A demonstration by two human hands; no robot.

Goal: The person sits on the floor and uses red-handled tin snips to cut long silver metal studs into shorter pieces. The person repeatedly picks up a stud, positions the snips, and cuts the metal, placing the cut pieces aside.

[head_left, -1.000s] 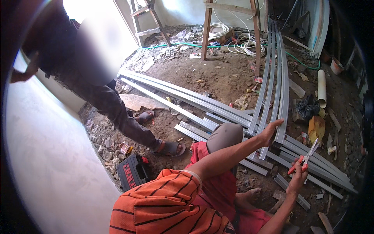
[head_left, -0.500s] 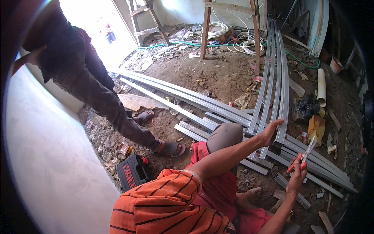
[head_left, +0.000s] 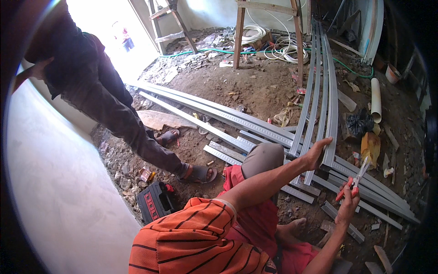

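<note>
My left hand (head_left: pixel 315 154) is at the near end of a long silvery metal channel (head_left: pixel 331 118), with the thumb side up along its edge. Its other fingers are partly hidden, but they appear closed on the channel. Lower right, my right hand (head_left: pixel 348 206) grips red-handled tin snips (head_left: pixel 350 188). The blades point up and away, apart from the channel. Several similar channels run beside the held one toward the far wall. Other metal channels (head_left: pixel 219 112) lie crosswise under them.
A person in dark trousers (head_left: pixel 114 109) and sandals stands at left, by a black and red tool case (head_left: pixel 155 202). Wooden trestle legs (head_left: pixel 239 39), coiled white cable (head_left: pixel 287 50) and a green hose (head_left: pixel 219 50) are at the back. A pale pipe (head_left: pixel 375 100) and debris lie at right.
Both hands keep nearly the same place and hold. The snips have shifted very slightly upward, and the view has moved a little.
</note>
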